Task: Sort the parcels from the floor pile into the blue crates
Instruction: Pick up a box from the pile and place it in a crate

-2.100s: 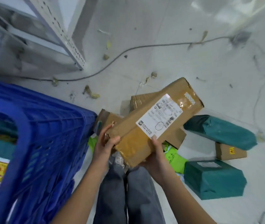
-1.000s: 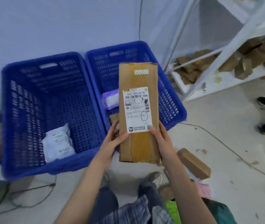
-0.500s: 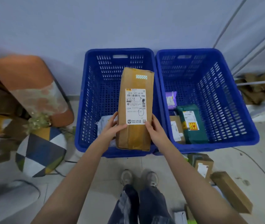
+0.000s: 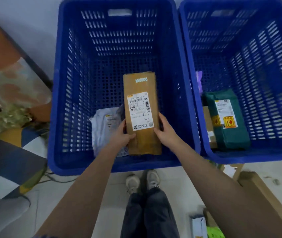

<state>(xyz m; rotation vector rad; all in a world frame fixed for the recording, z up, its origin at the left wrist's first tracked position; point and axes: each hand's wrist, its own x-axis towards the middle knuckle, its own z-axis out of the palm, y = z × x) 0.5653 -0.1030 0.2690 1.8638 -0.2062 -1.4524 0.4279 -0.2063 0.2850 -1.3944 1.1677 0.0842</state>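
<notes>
Pale floor tiles [image 4: 112, 189] carry two blue crates set side by side against a grey wall. Left crate [image 4: 54, 117]: a long brown cardboard parcel [image 4: 142, 143] is held inside it, label upward, its length running away from the person. The left hand [image 4: 120, 136] grips the parcel's left edge, thumb laid over the top face; the right hand [image 4: 165, 131] clasps the right edge, fingers curled round the side. Whether the parcel touches the crate floor cannot be told. Just to its left lies a white poly mailer [image 4: 104, 129], partly under the left hand. Right crate [image 4: 195, 100]: a dark green wrapped parcel [image 4: 229, 134] with a white label and orange stickers lies beside a flat brown box [image 4: 208, 124]. Near the person's shoes [image 4: 142, 182], further cardboard boxes [image 4: 258, 189] rest on the tiles at lower right.
</notes>
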